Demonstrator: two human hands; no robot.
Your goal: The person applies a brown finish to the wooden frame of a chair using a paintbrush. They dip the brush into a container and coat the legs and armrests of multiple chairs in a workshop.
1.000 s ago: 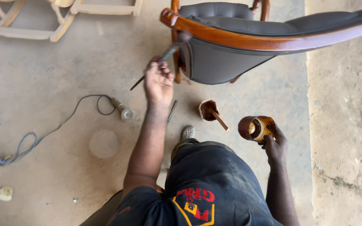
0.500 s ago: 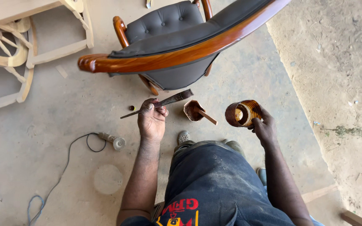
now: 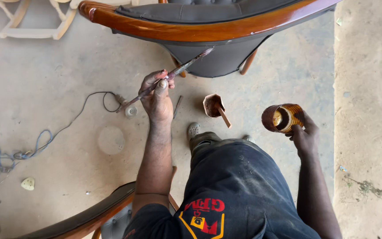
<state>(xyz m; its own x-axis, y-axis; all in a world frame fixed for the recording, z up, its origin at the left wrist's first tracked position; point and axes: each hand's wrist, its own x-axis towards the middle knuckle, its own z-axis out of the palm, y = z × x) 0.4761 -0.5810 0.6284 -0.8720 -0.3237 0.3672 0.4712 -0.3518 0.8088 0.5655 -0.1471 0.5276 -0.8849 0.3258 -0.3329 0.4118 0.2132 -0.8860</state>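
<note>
Left hand (image 3: 158,98) closed around one paintbrush (image 3: 166,79), gripped mid-handle; bristle end points up and away from the hand, its tip at the underside of the varnished wooden rail (image 3: 200,31) of one dark upholstered chair (image 3: 217,53), contact unclear; handle tail sticks out below-left of the knuckles. Right hand (image 3: 305,132) wrapped around one stained tin (image 3: 283,117), held tilted so the open mouth faces the camera, glossy brown liquid visible inside. Between the two hands, on the concrete floor (image 3: 67,79): one second container (image 3: 212,104), brown-stained, with one stick (image 3: 223,116) leaning out of it toward the person. Just right of the left hand, one thin dark rod (image 3: 177,106) lying flat on the floor. Left of the left hand: one cable (image 3: 45,137) ending at one small round plug-like fitting (image 3: 130,110). Far left of that hand, one small pale triangular piece (image 3: 28,183). Behind the left forearm, a second dark padded chair part with wooden trim (image 3: 85,219). Up and left of the left hand, one unfinished pale wooden frame (image 3: 36,22). One shoe (image 3: 193,130) visible below the second container.
</note>
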